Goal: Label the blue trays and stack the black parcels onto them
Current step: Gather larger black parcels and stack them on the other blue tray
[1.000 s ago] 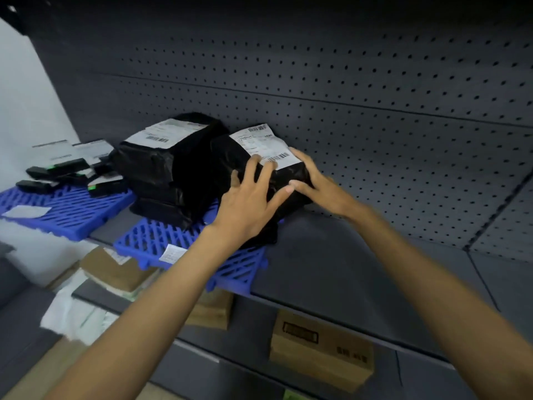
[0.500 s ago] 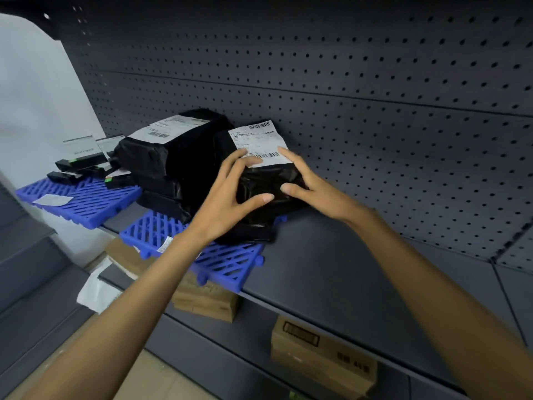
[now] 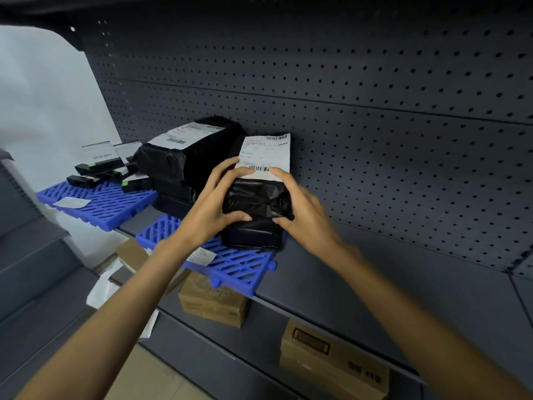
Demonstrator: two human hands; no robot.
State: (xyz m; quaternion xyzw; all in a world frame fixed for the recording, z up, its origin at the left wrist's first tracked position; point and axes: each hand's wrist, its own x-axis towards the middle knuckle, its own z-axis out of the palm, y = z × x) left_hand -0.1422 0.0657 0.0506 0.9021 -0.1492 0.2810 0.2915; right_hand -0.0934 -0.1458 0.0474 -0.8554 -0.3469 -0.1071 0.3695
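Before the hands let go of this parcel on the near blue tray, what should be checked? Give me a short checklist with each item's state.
1. Both hands on the parcel: ok, left hand and right hand grip its sides.
2. Parcel over the near tray: ok, it sits on another black parcel at the tray's right rear.
3. Shipping label facing up: ok.
4. Near tray labelled: ok, a white slip lies on it.
5. Parcel square on the one below: cannot tell, the hands hide the edges.
6. Neighbouring stack clear of the parcel: cannot tell.
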